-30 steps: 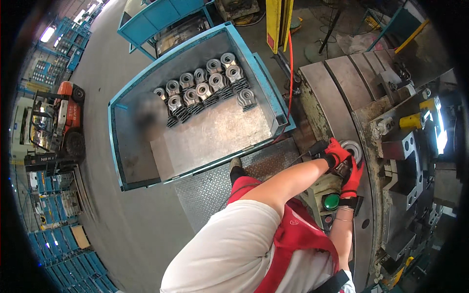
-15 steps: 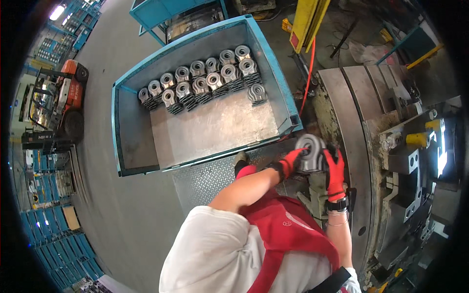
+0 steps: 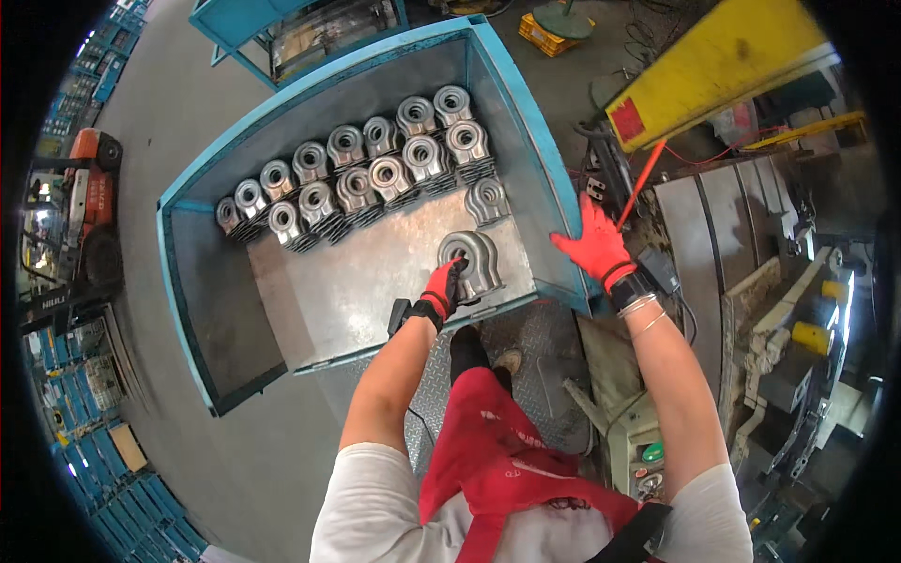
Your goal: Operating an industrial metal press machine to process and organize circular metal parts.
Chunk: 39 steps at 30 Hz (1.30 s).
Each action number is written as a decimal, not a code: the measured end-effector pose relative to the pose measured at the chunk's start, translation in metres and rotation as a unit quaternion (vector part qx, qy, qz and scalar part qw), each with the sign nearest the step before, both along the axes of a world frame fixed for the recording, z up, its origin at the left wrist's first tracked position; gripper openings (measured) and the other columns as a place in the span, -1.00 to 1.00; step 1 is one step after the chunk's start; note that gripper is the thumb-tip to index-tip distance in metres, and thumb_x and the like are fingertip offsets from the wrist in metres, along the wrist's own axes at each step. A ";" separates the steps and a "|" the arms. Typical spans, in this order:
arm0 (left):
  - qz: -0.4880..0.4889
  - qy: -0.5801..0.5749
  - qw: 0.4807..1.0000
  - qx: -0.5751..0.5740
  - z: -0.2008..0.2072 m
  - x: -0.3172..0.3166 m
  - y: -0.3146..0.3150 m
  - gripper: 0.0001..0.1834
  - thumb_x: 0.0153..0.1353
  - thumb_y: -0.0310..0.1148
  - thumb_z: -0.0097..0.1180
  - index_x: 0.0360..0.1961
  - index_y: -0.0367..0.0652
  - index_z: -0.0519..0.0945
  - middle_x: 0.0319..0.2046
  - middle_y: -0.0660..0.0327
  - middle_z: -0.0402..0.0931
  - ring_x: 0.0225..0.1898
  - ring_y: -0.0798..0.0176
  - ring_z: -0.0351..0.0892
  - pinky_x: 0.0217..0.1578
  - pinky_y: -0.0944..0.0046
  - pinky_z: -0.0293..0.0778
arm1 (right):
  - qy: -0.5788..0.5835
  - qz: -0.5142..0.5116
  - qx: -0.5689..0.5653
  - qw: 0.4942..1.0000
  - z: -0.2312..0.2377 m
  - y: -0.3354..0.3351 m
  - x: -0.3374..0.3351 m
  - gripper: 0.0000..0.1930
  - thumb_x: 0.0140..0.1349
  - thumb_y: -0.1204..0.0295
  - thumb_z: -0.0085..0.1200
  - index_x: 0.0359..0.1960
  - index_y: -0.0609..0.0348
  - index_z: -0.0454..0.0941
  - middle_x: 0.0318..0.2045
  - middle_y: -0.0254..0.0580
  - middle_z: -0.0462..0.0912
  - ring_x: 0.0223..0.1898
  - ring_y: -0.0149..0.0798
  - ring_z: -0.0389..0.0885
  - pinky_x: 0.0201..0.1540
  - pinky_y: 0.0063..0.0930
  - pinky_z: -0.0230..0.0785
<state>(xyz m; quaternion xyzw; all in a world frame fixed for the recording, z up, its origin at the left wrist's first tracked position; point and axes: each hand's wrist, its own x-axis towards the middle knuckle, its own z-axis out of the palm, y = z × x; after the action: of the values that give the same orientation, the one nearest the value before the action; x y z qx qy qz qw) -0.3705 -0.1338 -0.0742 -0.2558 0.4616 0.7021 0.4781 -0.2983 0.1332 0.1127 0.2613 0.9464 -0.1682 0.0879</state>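
My left hand (image 3: 443,286), in a red glove, is closed on a short stack of stamped metal brackets (image 3: 483,263), with fingers hooked in their round hole. The stack is over the near right part of a blue-rimmed metal bin (image 3: 527,89); I cannot tell whether it touches the bin floor. My right hand (image 3: 601,246), also red-gloved, is spread open and holds nothing, beside the bin's right wall. Rows of similar stacked brackets (image 3: 387,178) lie along the bin's far side. Another small stack (image 3: 487,202) sits by the right wall, just beyond the held one.
A yellow beam (image 3: 718,70) slants across the upper right, with a red rod (image 3: 642,183) under it. Machinery with a grey metal bed (image 3: 693,244) stands on the right. Underfoot is a diamond-plate platform (image 3: 540,375). An orange forklift (image 3: 94,206) is at far left.
My left hand has carried the bracket stack from beside the machine bed leftward over the bin. My right hand has let go of it and moved up, fingers spread. The view has shifted.
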 end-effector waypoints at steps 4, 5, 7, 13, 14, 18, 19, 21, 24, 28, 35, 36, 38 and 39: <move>-0.048 0.113 0.986 -0.110 -0.035 -0.048 0.029 -0.65 0.09 -0.20 0.14 -0.13 -0.15 0.56 -0.40 0.22 0.55 -0.47 0.24 0.55 -0.42 0.22 0.49 | 0.098 -0.061 -0.080 0.990 -0.022 -0.009 -0.002 -0.08 -0.05 0.15 0.19 0.30 0.26 -0.04 0.15 0.18 0.28 0.11 0.16 0.34 0.10 -0.18 0.26; -0.007 0.116 0.988 -0.098 -0.046 -0.050 0.038 -0.64 0.01 -0.22 0.20 -0.19 -0.20 0.58 -0.41 0.22 0.54 -0.48 0.28 0.51 -0.45 0.28 0.45 | 0.096 -0.085 -0.105 0.986 -0.023 -0.009 0.000 -0.10 -0.06 0.25 0.21 0.29 0.25 -0.03 0.15 0.19 0.29 0.09 0.15 0.37 0.07 -0.21 0.29; -0.011 0.134 0.982 -0.132 -0.072 -0.065 0.060 -0.62 -0.01 -0.25 0.22 -0.18 -0.23 0.57 -0.40 0.21 0.55 -0.45 0.29 0.52 -0.43 0.28 0.45 | 0.088 -0.086 -0.098 0.988 -0.022 -0.011 0.000 -0.11 -0.05 0.24 0.21 0.29 0.23 -0.02 0.15 0.19 0.30 0.10 0.13 0.37 0.07 -0.20 0.29; -0.058 0.156 0.955 -0.245 -0.129 -0.091 0.104 -0.22 -0.27 -0.02 0.37 -0.05 -0.32 0.50 -0.12 -0.05 0.55 -0.06 0.02 0.53 -0.05 0.20 0.39 | 0.045 -0.118 -0.116 0.985 -0.010 -0.012 -0.007 -0.13 -0.04 0.23 0.22 0.28 0.21 0.02 0.11 0.22 0.35 0.08 0.15 0.40 0.04 -0.19 0.31; -0.077 0.185 0.938 -0.282 -0.130 -0.095 0.111 -0.20 -0.28 0.00 0.36 -0.03 -0.32 0.48 -0.09 -0.06 0.53 -0.04 0.01 0.51 -0.03 0.19 0.38 | 0.044 -0.121 -0.114 0.985 -0.009 -0.013 -0.008 -0.13 -0.04 0.22 0.22 0.28 0.22 0.02 0.10 0.22 0.35 0.07 0.15 0.40 0.04 -0.19 0.31; -0.133 0.209 0.881 -0.404 -0.116 -0.109 0.137 -0.14 -0.24 0.06 0.29 0.03 -0.35 0.42 0.01 -0.19 0.42 0.06 -0.09 0.42 0.06 0.10 0.32 | 0.038 -0.125 -0.117 0.985 -0.007 -0.014 -0.009 -0.13 -0.04 0.22 0.23 0.27 0.23 0.03 0.06 0.24 0.39 0.05 0.16 0.42 0.03 -0.20 0.33; -0.144 0.226 0.863 -0.429 -0.112 -0.113 0.146 -0.16 -0.23 0.06 0.28 0.02 -0.34 0.42 0.01 -0.23 0.41 0.05 -0.13 0.42 0.06 0.09 0.32 | 0.048 -0.126 -0.116 0.984 -0.007 -0.014 -0.009 -0.13 -0.04 0.22 0.23 0.27 0.24 0.04 0.05 0.24 0.40 0.04 0.16 0.43 0.02 -0.20 0.33; -0.228 0.293 0.748 -0.550 -0.108 -0.115 0.161 -0.17 -0.19 0.10 0.21 0.03 -0.30 0.40 0.00 -0.35 0.34 0.03 -0.29 0.38 0.06 -0.01 0.30 | 0.033 -0.137 -0.119 0.983 -0.007 -0.014 -0.010 -0.14 -0.05 0.22 0.24 0.27 0.25 0.05 0.04 0.24 0.41 0.03 0.16 0.44 0.01 -0.20 0.34; -0.219 0.258 0.777 -0.530 -0.115 -0.115 0.166 -0.05 -0.21 0.15 0.19 0.16 -0.25 0.29 0.01 -0.39 0.31 0.02 -0.37 0.36 0.07 -0.07 0.28 | 0.024 -0.140 -0.118 0.983 -0.007 -0.014 -0.010 -0.14 -0.05 0.22 0.24 0.26 0.26 0.07 0.02 0.23 0.42 0.01 0.16 0.46 -0.01 -0.19 0.35; -0.132 0.153 0.891 -0.407 -0.138 -0.110 0.158 0.19 -0.21 0.23 0.22 0.31 -0.26 -0.03 0.07 -0.34 0.31 0.09 -0.27 0.35 0.09 0.02 0.28 | 0.049 -0.115 -0.108 0.986 -0.008 -0.014 -0.010 -0.15 -0.06 0.22 0.25 0.25 0.27 0.08 -0.01 0.24 0.45 -0.02 0.16 0.48 -0.03 -0.19 0.37; -0.067 0.036 0.935 -0.347 -0.167 -0.123 0.166 0.26 -0.25 0.04 0.39 0.32 -0.33 -0.14 0.12 -0.25 0.27 0.17 -0.15 0.30 0.15 0.09 0.21 | 0.042 -0.124 -0.098 0.987 -0.008 -0.016 -0.010 -0.14 -0.06 0.22 0.25 0.25 0.27 0.08 -0.05 0.24 0.47 -0.04 0.15 0.50 -0.03 -0.19 0.37; -0.050 0.047 0.946 -0.318 -0.167 -0.122 0.167 0.29 -0.27 0.02 0.41 0.32 -0.34 -0.17 0.14 -0.25 0.26 0.18 -0.13 0.29 0.16 0.10 0.20 | 0.037 -0.126 -0.097 0.987 -0.008 -0.016 -0.010 -0.14 -0.06 0.22 0.25 0.25 0.27 0.08 -0.04 0.24 0.47 -0.03 0.15 0.49 -0.03 -0.19 0.37; -0.011 0.024 0.965 -0.261 -0.164 -0.120 0.164 0.35 -0.29 0.00 0.44 0.31 -0.37 -0.25 0.16 -0.24 0.21 0.20 -0.07 0.26 0.17 0.12 0.18 | 0.035 -0.126 -0.098 0.987 -0.006 -0.016 -0.010 -0.15 -0.06 0.22 0.25 0.24 0.28 0.08 -0.03 0.24 0.46 -0.02 0.15 0.48 -0.02 -0.19 0.36; -0.005 0.042 0.969 -0.243 -0.161 -0.119 0.164 0.38 -0.32 0.00 0.46 0.31 -0.38 -0.27 0.17 -0.23 0.20 0.20 -0.05 0.25 0.17 0.12 0.17 | 0.037 -0.125 -0.101 0.986 -0.006 -0.015 -0.010 -0.15 -0.06 0.23 0.25 0.24 0.28 0.09 -0.02 0.24 0.45 -0.01 0.15 0.47 -0.01 -0.20 0.36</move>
<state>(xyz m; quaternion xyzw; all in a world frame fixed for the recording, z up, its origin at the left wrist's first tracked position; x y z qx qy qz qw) -0.4890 0.0301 -0.2356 -0.3318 0.6394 0.5766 0.3855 -0.3086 0.1180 0.1071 0.3608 0.8872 -0.2819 0.0573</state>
